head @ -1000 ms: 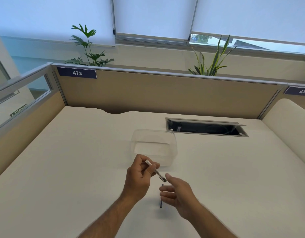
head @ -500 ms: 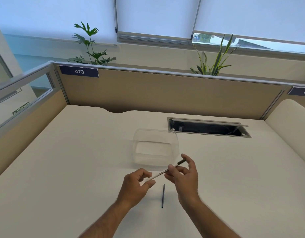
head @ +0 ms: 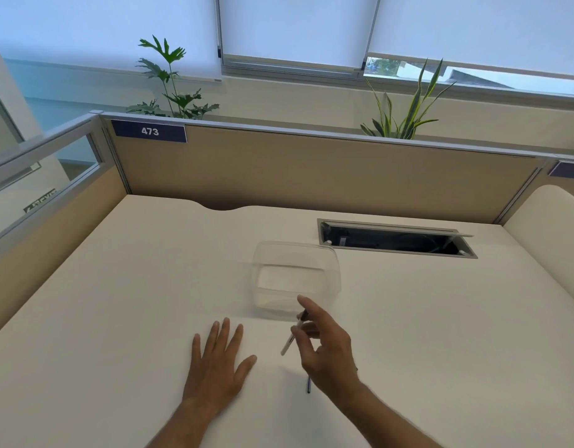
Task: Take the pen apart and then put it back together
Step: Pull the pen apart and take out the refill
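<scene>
My right hand [head: 324,347] pinches a thin white pen barrel [head: 288,342] above the desk, its dark tip end pointing up toward the container. My left hand [head: 218,357] lies flat on the desk with fingers spread, holding nothing, a little left of the barrel. A dark blue pen refill [head: 309,384] lies on the desk under my right hand, mostly hidden by the palm.
A clear plastic container [head: 295,253] stands just beyond my hands. An open cable slot [head: 395,240] is cut into the desk at the back right. Beige partition walls [head: 311,176] close off the back and left sides.
My left hand let go of the barrel and dropped flat onto the desk. My right hand now holds the barrel alone and has tilted it more upright over the refill.
</scene>
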Demonstrator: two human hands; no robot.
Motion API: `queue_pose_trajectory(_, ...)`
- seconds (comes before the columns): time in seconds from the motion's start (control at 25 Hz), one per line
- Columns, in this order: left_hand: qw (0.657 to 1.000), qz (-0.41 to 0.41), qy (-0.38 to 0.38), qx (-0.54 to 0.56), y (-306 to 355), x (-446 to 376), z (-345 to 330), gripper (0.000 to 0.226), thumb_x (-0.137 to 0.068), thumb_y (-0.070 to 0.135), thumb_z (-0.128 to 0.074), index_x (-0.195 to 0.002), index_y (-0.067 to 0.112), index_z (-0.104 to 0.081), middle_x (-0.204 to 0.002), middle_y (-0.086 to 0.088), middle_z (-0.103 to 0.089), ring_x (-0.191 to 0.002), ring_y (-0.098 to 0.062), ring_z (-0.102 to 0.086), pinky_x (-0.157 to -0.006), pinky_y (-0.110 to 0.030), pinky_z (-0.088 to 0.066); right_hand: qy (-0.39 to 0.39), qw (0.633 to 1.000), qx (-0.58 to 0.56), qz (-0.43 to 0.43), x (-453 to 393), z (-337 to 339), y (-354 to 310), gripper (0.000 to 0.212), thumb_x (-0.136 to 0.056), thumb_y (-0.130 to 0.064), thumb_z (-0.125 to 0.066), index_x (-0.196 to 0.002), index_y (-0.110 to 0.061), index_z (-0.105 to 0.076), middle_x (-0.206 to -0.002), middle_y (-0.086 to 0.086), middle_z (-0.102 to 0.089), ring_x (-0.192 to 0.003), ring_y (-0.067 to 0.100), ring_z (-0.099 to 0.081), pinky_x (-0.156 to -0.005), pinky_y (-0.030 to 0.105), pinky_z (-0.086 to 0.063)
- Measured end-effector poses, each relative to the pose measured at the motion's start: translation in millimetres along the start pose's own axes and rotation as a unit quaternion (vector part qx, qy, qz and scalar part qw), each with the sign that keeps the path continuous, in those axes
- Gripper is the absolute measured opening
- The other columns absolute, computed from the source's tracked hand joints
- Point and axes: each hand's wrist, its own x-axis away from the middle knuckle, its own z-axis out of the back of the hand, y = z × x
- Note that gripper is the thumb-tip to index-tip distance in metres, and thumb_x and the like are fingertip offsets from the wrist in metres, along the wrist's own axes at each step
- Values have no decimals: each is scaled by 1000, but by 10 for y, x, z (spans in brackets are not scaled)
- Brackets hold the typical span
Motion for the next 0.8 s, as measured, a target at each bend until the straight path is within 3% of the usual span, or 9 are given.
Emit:
queue_pose_trajectory(0.08,1000,3,3,-7,-10,1,-32,93,-76,76,13,-151,27,-15,-161,-6,-7,-148,-24,-2,-115,-53,7,-13,999,18,31,22,-38,20,62,-84,-1,-72,-135,-32,-52,-95,-8,-66,-78,1,-67,-72,26,-61)
queue_pose_trajectory(0.2,1000,22,-5,-19,-12,-17,-54,81,-82,72,-4,-151,29,-7,-161,-6,-1,-148,-23,4,-115,-52,11,-22,996,41,75,50,-73,26,66,-84,-1,-72,-137,-34,-49,-94,-4,-68,-77,3,-66,-67,32,-60)
queue_pose_trajectory(0.48,999,27,-7,-27,-31,-13,-81,76,-85,68,-11,-151,30,-5,-161,-3,0,-147,-21,7,-114,-52,14,-28,988,45,148,101,-158,46,62,-88,-4,-68,-143,-25,-47,-95,-4,-67,-79,8,-65,-71,20,-56)
queue_pose_trajectory(0.6,999,24,-6,-26,-30,-13,-75,76,-85,68,-13,-150,29,-10,-161,-4,-5,-147,-23,3,-113,-51,14,-86,984,81,132,206,-190,91,63,-87,-2,-66,-140,-29,-47,-86,-2,-68,-72,12,-63,-63,28,-56)
queue_pose_trajectory(0.8,999,25,-9,-40,-29,-23,-66,77,-85,69,-11,-151,30,-6,-162,-5,-3,-148,-23,4,-112,-50,16,-72,990,64,107,107,-156,60,64,-83,2,-70,-136,-28,-51,-82,-4,-68,-70,10,-65,-64,29,-58)
